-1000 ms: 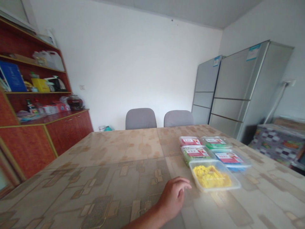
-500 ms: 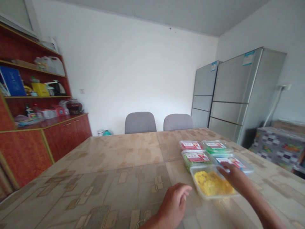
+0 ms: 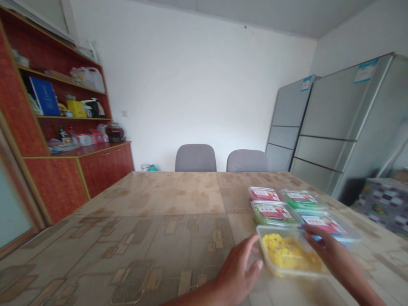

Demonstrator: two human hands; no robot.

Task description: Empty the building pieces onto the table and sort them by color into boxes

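A clear plastic food container with chunky yellow contents sits near the table's right front. My left hand is at its left side, thumb and fingers apart, fingertips close to the upper left rim. I cannot tell whether they touch it. At the container's far right corner, my right hand has thumb and forefinger closed on the rim. Just behind are a labelled box of green pieces and a box with a blue and red label, partly covered by my right hand.
Farther back are a red-labelled box and a green box. All stand on a patterned tablecloth. Two grey chairs are at the far edge. Beyond are a red-brown cabinet at left and refrigerators at right.
My left hand has moved toward the container's left rim, and its fingers have spread. My right hand stays at the far right corner. The view has turned slightly left.
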